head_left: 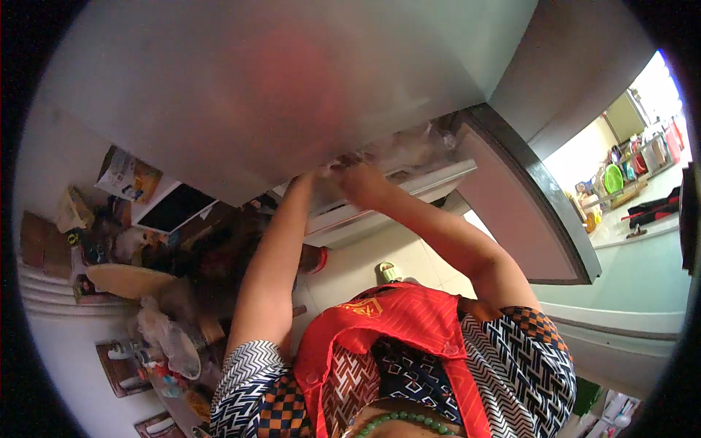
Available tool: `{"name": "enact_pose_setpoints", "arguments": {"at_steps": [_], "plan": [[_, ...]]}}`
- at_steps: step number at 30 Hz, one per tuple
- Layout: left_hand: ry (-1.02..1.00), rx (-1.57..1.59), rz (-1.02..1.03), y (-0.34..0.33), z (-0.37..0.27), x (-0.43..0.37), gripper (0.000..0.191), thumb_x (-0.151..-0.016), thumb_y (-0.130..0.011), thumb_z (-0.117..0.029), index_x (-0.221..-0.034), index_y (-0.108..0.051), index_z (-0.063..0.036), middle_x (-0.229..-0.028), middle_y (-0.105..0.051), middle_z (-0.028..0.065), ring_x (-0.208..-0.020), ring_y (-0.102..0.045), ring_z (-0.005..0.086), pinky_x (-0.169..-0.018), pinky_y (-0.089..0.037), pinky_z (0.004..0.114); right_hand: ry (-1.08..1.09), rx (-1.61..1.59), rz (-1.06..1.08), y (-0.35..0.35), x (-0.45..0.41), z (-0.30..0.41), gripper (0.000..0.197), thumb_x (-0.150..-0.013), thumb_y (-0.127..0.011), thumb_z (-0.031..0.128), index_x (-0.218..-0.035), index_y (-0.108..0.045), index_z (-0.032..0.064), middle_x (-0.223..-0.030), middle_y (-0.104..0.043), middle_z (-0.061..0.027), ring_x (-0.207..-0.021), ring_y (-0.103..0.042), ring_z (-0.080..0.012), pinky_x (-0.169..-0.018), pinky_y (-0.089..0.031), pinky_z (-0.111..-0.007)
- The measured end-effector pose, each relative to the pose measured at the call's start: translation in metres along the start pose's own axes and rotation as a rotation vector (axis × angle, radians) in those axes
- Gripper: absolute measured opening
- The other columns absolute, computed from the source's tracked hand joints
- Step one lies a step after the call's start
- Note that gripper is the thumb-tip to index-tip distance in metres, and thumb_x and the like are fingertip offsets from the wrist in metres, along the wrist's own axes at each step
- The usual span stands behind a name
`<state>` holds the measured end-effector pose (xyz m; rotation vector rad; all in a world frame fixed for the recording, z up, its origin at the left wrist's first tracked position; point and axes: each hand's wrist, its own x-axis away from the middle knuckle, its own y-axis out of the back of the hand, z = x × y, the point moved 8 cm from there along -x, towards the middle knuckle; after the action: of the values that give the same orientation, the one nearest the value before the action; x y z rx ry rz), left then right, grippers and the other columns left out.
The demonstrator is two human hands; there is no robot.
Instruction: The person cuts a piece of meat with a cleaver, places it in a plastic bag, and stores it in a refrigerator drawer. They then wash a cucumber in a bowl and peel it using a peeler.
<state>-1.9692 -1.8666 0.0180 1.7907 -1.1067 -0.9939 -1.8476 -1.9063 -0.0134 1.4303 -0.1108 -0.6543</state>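
My right hand (361,180) is blurred, its fingers curled close to my left hand (312,175). Both are over a pulled-out drawer with a pale front edge (438,178), below a large grey glossy panel (219,93). Clear plastic bags (419,145) fill the drawer beside my right hand. A small whitish bit, perhaps plastic, shows between the two hands. My left fingers are mostly hidden, and I cannot tell what either hand grips.
An open door with a dark rim (542,180) stands to the right. Beyond it is a counter (635,232) with a green basket (613,178). On the left, a cluttered table carries a round wooden board (131,279) and a plastic bag (170,339). A slippered foot (390,271) is on the tiled floor (350,263).
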Motion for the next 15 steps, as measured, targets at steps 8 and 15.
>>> {"name": "enact_pose_setpoints", "arguments": {"at_steps": [8, 15], "plan": [[-0.145, -0.290, 0.132, -0.009, -0.030, 0.035, 0.042, -0.088, -0.047, -0.012, -0.130, -0.042, -0.0070, -0.131, -0.043, 0.0147, -0.114, -0.047, 0.0306, -0.090, -0.043, 0.042, -0.116, -0.197, 0.145, -0.004, 0.018, -0.042, 0.029, -0.077, -0.059, 0.009, -0.106, -0.062, 0.0079, -0.110, -0.059, -0.0148, -0.104, -0.054, -0.0334, -0.087, -0.045, -0.043], [-0.246, -0.370, 0.269, -0.021, -0.062, 0.057, 0.047, -0.088, -0.048, -0.014, -0.134, -0.039, -0.0074, -0.137, -0.040, 0.0157, -0.121, -0.044, 0.0320, -0.096, -0.041, 0.044, -0.076, -0.130, -0.318, 0.043, 0.036, -0.078, 0.023, -0.077, -0.062, 0.014, -0.099, -0.065, 0.0083, -0.106, -0.062, -0.0131, -0.100, -0.056, -0.0333, -0.085, -0.045, -0.041]]}}
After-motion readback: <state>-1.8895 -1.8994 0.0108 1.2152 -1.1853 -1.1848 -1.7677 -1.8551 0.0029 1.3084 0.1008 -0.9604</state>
